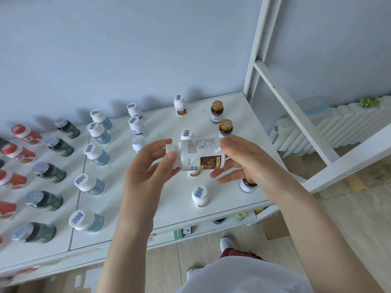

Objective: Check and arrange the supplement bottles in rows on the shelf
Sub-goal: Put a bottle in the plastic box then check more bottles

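White shelf (243, 115), right end: bottle check over the rows.
Sideways, the white bottle (196, 157) sits pinched between left hand (148, 166) and right hand (243, 163); a slip could topple standing bottles (200, 196) beneath.

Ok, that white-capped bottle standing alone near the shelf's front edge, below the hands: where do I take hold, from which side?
Take the white-capped bottle around its body just under the cap, coming from the front edge of the shelf. It stands upright with bare shelf around it, and the gold-capped bottle to its right stands apart, so fingers probably fit on both sides.
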